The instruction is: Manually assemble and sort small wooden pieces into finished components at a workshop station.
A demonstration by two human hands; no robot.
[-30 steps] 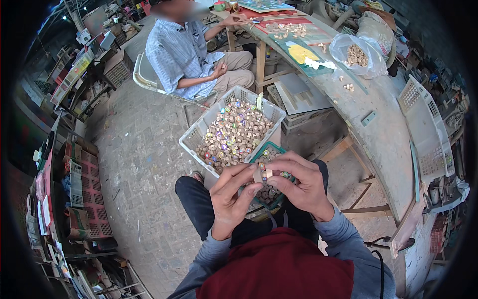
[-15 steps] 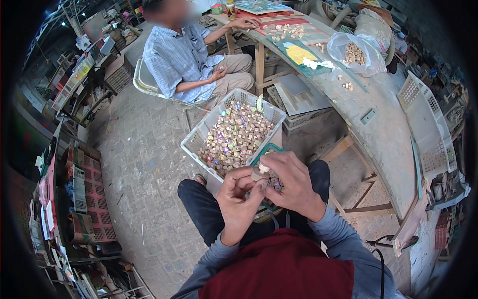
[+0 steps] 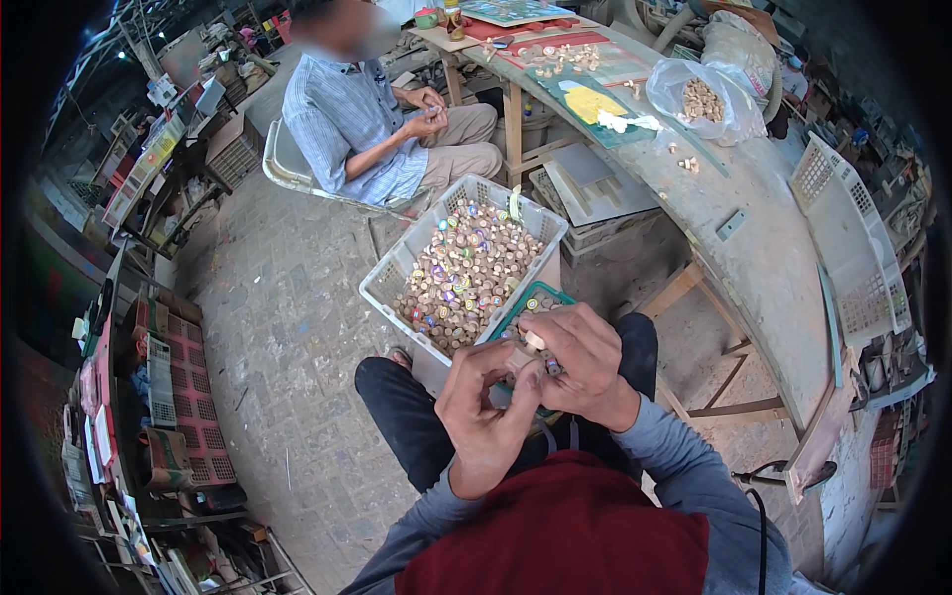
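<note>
Above my lap, my left hand (image 3: 488,405) pinches a small round wooden piece (image 3: 518,360) between thumb and fingers. My right hand (image 3: 583,365) grips a pale wooden peg (image 3: 535,340) in its fingertips, close against the round piece. Fingers partly cover both, so whether they are joined I cannot tell. Directly beneath the hands is a green basket (image 3: 557,295) with more small round pieces, largely hidden. Just beyond it stands a white plastic crate (image 3: 380,295) full of round wooden pieces (image 3: 466,268), some bearing coloured tops.
A co-worker (image 3: 347,129) sits beyond the crate, both hands together. Along the right runs a long worktable (image 3: 769,238) carrying a plastic bag (image 3: 739,117) of wooden pegs, loose pegs and a small metal plate (image 3: 732,225). An empty-looking white crate (image 3: 853,238) leans at its right edge. Shelves line the left.
My hands have turned slightly, and the peg now sits lower and tilted beside the round piece. The co-worker's hand has come off the table to meet the other above the lap.
</note>
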